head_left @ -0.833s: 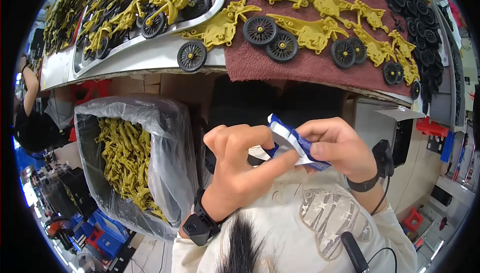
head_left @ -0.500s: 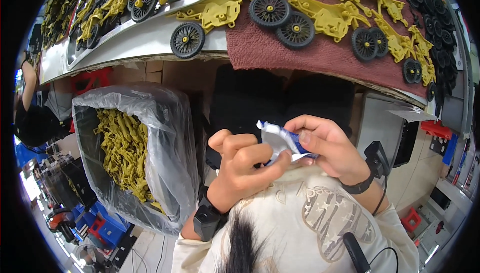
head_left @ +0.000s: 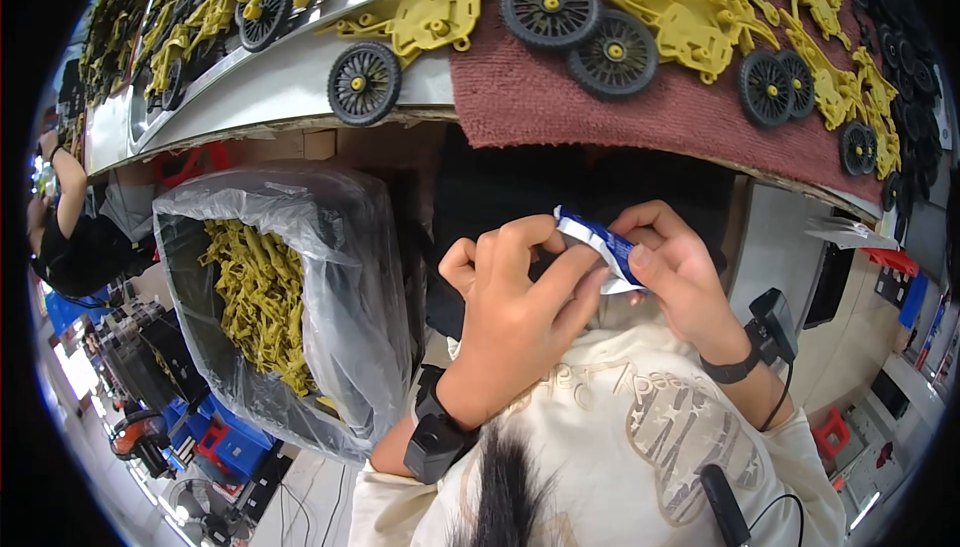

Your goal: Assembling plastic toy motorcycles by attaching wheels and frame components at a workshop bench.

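A small blue and white packet (head_left: 617, 255), its pale inner side partly showing, is held in front of my chest. My right hand (head_left: 680, 282) pinches its right end between thumb and fingers. From the other side, the bent fingers of my left hand (head_left: 520, 292) close on the packet's left edge and opening. Those fingertips are partly hidden, so whether they also hold something from inside cannot be made out. Both wrists wear black bands with small devices.
Ahead, a workbench with a dark red cloth (head_left: 600, 122) carries yellow toy motorcycle frames (head_left: 690, 32) and black spoked wheels (head_left: 552, 7). To the left stands a plastic-lined bin (head_left: 350, 297) of yellow parts (head_left: 255, 307). Another person (head_left: 80, 237) is at the far left.
My left hand has moved up and right, farther over the packet. The packet has risen slightly and tilted, still in my right hand. The whole view has shifted a little.
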### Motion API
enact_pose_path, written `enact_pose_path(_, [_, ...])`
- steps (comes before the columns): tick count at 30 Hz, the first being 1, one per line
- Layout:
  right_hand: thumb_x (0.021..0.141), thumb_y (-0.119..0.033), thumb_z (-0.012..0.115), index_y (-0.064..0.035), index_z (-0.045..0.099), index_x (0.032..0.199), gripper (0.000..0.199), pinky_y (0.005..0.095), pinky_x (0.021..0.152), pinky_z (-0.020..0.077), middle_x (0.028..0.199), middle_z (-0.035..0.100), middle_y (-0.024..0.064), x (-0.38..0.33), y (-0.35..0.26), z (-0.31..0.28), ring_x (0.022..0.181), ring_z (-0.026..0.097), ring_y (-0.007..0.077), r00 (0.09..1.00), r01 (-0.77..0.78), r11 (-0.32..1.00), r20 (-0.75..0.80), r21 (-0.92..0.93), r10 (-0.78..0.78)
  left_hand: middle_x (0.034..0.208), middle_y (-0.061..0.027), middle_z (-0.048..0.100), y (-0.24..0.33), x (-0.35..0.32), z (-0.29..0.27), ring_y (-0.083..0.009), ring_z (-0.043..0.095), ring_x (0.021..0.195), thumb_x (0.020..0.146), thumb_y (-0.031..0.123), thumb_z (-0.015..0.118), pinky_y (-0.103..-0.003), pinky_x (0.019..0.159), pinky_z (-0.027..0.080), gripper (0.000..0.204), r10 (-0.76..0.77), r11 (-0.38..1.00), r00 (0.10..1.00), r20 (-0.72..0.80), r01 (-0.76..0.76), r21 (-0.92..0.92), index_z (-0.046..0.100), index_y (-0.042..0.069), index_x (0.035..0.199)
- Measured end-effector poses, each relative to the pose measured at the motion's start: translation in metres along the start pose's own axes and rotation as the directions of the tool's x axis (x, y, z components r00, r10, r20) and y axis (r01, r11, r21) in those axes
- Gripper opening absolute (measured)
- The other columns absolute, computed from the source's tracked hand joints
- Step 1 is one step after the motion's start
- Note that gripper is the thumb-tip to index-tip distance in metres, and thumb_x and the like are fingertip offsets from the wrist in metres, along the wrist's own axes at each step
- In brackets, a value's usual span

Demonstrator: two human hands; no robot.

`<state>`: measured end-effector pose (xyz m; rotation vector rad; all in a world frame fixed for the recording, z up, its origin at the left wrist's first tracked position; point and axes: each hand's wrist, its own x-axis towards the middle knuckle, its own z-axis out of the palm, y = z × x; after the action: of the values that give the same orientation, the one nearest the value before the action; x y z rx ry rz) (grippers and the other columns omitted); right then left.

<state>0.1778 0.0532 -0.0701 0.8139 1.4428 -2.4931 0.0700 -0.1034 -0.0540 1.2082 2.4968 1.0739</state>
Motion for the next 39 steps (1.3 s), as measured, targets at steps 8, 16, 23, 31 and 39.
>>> enact_pose_path(8, [0.103, -0.019, 0.046, -0.0017, 0.044, 0.118, 0.023, 0.0196, 0.065, 0.0454, 0.097, 0.058, 0.0053, 0.001, 0.006, 0.002, 0.076, 0.051, 0.0053, 0.999, 0.023, 0.988, -0.025, -0.154, -0.028, 0.111, -0.0056, 0.054, -0.008, 0.0, 0.011, -0.0184, 0.053, 0.092, 0.067, 0.014, 0.08, -0.038, 0.088, 0.028, 0.028, -0.026, 0.987, 0.995, 0.093, 0.04, -0.155, 0.073, 0.013, 0.094])
enact_pose_path(16, [0.103, -0.016, 0.042, -0.0029, 0.043, 0.12, 0.022, 0.0189, 0.059, 0.0413, 0.086, 0.058, 0.0035, 0.001, 0.014, 0.002, 0.064, 0.049, 0.0053, 0.999, -0.015, 0.972, -0.031, -0.236, 0.008, 0.11, -0.0026, 0.052, -0.009, -0.007, 0.02, -0.0199, 0.051, 0.1, 0.067, 0.015, 0.075, -0.043, 0.086, 0.027, 0.022, -0.035, 0.99, 0.995, 0.095, 0.048, -0.136, 0.069, 0.011, 0.088])
enact_pose_path(23, [0.103, -0.016, 0.042, -0.004, 0.043, 0.122, 0.023, 0.0178, 0.054, 0.0386, 0.08, 0.057, 0.0016, 0.004, 0.014, 0.006, 0.06, 0.048, 0.0041, 0.998, -0.065, 0.961, -0.041, -0.269, 0.056, 0.114, -0.0024, 0.054, -0.012, -0.009, 0.024, -0.0203, 0.052, 0.103, 0.066, 0.013, 0.072, -0.046, 0.088, 0.027, 0.026, 0.029, 0.998, 0.998, 0.047, -0.031, 0.061, 0.065, 0.011, 0.091])
enact_pose_path(31, [0.101, -0.008, 0.044, -0.0046, 0.044, 0.122, 0.022, 0.0195, 0.053, 0.0412, 0.085, 0.057, 0.0021, -0.001, 0.009, 0.012, 0.059, 0.047, 0.0039, 0.999, -0.047, 0.955, -0.008, -0.293, 0.047, 0.117, -0.0046, 0.056, -0.018, -0.008, 0.002, -0.0207, 0.051, 0.11, 0.074, 0.019, 0.076, -0.043, 0.09, 0.027, 0.027, 0.005, 0.988, 0.97, 0.244, 0.032, -0.148, 0.069, 0.012, 0.099])
enact_pose_path(39, [0.1, -0.01, 0.045, -0.0025, 0.044, 0.123, 0.024, 0.0266, 0.057, 0.0476, 0.079, 0.062, 0.006, -0.006, -0.008, 0.012, 0.059, 0.056, 0.0101, 0.998, 0.035, 0.895, 0.059, -0.444, -0.01, 0.111, -0.0047, 0.057, -0.016, 0.006, -0.011, -0.0204, 0.052, 0.106, 0.072, 0.022, 0.077, -0.04, 0.092, 0.025, 0.023, 0.023, 0.976, 0.948, 0.318, 0.047, -0.214, 0.073, 0.011, 0.093])
